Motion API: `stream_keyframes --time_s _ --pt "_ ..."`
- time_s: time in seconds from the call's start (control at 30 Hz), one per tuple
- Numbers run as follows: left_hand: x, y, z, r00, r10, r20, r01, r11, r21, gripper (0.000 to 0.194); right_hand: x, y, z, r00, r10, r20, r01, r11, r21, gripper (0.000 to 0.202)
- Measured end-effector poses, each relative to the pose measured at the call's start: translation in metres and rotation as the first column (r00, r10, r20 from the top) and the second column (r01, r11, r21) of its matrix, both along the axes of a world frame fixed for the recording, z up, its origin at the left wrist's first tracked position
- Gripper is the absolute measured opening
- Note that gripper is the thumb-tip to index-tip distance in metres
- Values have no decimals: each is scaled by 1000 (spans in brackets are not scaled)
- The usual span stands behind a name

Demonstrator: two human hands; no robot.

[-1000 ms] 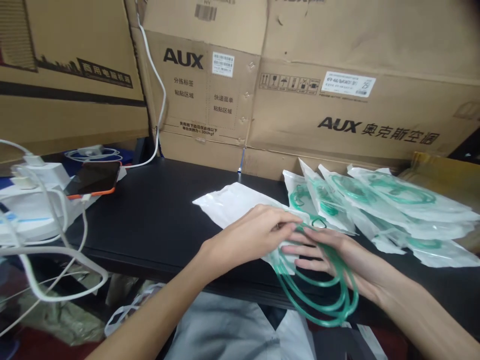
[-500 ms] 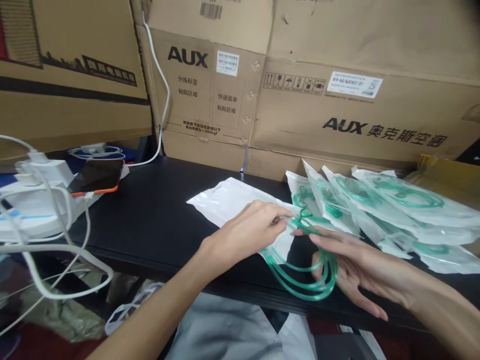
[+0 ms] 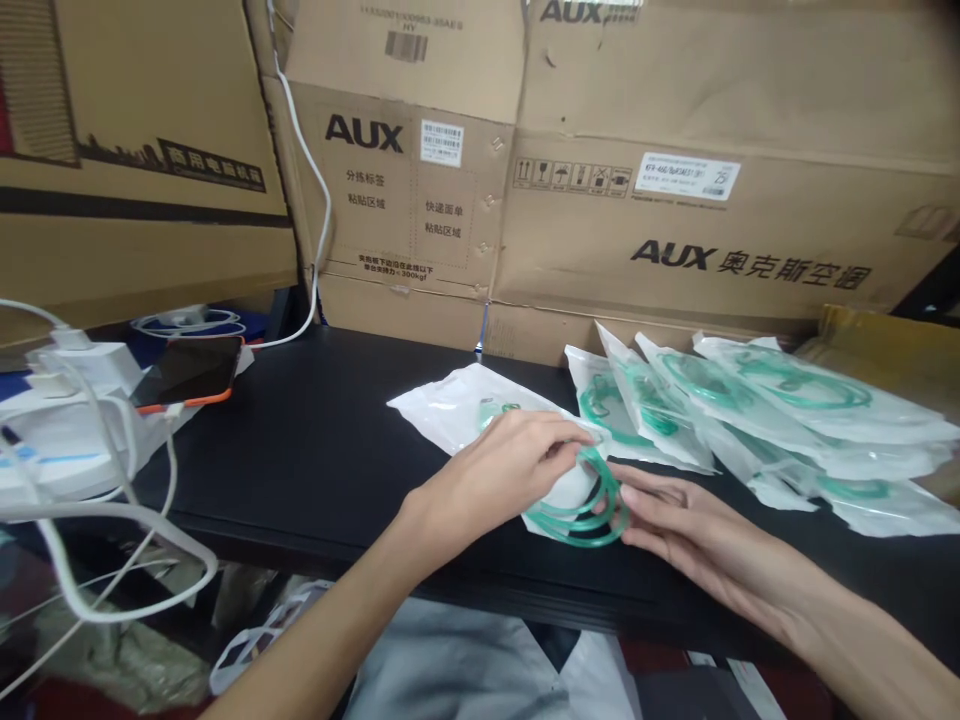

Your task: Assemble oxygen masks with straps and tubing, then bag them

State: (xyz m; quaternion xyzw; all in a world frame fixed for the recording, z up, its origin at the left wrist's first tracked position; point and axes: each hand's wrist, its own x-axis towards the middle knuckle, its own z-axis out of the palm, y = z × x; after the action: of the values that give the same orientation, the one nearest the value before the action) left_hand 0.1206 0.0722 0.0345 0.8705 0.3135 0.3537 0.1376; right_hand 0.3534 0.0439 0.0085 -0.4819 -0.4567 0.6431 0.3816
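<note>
A coil of green tubing (image 3: 576, 527) lies partly in the mouth of a white pouch (image 3: 442, 398), its front loops sticking out toward me. Through the pouch's clear film a green part (image 3: 499, 409) shows farther in. My left hand (image 3: 517, 455) rests over the pouch, thumb and forefinger pinched at its open edge; its other fingers are mostly hidden. At the right side of the coil, my right hand (image 3: 675, 520) has its fingertips closed on the loops.
Several filled pouches with green tubing (image 3: 810, 385) are piled on the right of the black table (image 3: 300, 440). On the left are an orange-edged phone (image 3: 196, 372), a white charger (image 3: 97, 370) and loose white cables. Cardboard boxes (image 3: 420, 220) stand behind.
The coil has moved left and farther into the pouch, and its loops look more compact. My right hand has moved left and its fingers have closed in on the loops.
</note>
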Motion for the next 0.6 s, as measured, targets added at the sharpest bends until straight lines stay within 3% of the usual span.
stream_keyframes --time_s 0.1,0.23,0.3,0.4,0.5,0.6 --pt "5 -4 -1 1000 3 -20 -2 1000 23 28 -2 -10 -5 1000 10 -3 -9 999 41 49" --pt "21 -17 -3 995 -27 -96 35 996 84 27 -27 -10 -10 999 13 -52 -1 971 239 25" --pt "28 -24 -5 989 -13 -146 29 994 108 28 -43 -8 -12 998 -45 -42 56 952 302 15" --pt "29 -30 -4 983 29 -179 -10 994 109 29 -62 -1 -14 986 -167 -20 166 950 266 16" --pt "17 -31 4 987 59 -148 -58 998 12 33 -65 7 -10 996 -75 -57 86 972 218 13" --pt "-1 -27 15 995 23 -98 -33 994 -105 39 -47 11 -2 993 59 -100 -34 971 236 12"
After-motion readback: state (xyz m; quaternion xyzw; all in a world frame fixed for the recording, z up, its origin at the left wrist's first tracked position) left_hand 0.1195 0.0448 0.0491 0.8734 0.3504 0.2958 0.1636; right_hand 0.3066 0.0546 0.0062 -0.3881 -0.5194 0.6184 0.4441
